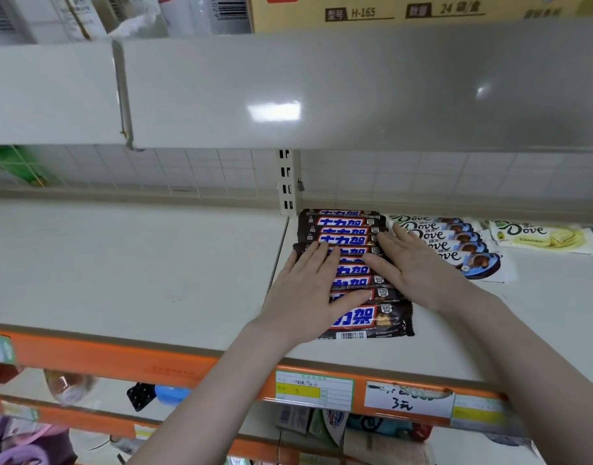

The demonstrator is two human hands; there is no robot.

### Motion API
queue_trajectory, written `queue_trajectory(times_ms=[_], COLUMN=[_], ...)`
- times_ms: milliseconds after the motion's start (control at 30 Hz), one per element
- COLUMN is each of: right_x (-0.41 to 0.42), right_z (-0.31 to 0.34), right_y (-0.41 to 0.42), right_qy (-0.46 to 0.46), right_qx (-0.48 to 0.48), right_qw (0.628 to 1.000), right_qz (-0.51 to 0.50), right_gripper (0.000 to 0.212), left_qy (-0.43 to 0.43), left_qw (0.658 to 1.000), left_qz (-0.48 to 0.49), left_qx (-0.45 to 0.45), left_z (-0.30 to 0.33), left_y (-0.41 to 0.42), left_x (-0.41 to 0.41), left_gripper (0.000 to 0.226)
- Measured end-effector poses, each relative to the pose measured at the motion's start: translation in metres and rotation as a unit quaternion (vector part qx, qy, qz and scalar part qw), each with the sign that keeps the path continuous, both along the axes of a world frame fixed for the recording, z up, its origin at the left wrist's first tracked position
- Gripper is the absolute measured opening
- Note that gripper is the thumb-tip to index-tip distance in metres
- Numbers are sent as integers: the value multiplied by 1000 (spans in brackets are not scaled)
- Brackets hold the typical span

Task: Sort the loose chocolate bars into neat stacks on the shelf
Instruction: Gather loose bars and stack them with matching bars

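Note:
Several dark brown Snickers bars (347, 229) lie overlapped in one row running from the shelf's back toward its front edge. My left hand (308, 290) lies flat on the row's left side, fingers spread, thumb across a lower bar. On the row's right side rests my right hand (412, 263), also flat and open. Neither hand grips a bar. Right of them lies an overlapped row of blue-and-white Dove bars (456, 243), and further right a single yellow-and-white Dove bar (543, 238).
The cream shelf (120, 263) stretches bare to the left, with an orange front rail (187, 364) carrying price tags (313, 389). An upper shelf (322, 88) hangs overhead. A slotted upright (288, 182) stands at the back. Lower shelves hold assorted goods.

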State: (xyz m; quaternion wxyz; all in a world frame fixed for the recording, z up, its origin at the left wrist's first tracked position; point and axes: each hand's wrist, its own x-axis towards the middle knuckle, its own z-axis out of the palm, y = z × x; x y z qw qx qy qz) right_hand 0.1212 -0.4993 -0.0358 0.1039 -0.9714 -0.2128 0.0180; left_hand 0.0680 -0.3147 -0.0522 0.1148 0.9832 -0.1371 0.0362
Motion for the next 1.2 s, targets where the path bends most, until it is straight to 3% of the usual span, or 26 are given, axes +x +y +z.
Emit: queue_trajectory(times_ms=[333,467,633,900,1200], right_x=[6,19,40,42,59], right_z=[-1,4,10,5,11], right_y=[-2,-3,0,3,10], right_qy=[-11,-28,25,22,30], right_qx=[40,-22,-82,-52,-21], right_qw=[999,999,995,997,999], right_qz=[15,23,52,47,16], right_gripper=[84,79,71,62,69], left_qy=[-4,-9,-36,-37,-28], left_qw=[1000,1000,999,999,1000], left_qz=[-1,1,8,8,7], left_qx=[-6,-8,4,-1,-8], left_z=[0,0,0,0,1], left_y=[0,-1,-2,-3,-2], left_x=[0,-1,-4,-5,-4], left_gripper=[87,86,86,85,84])
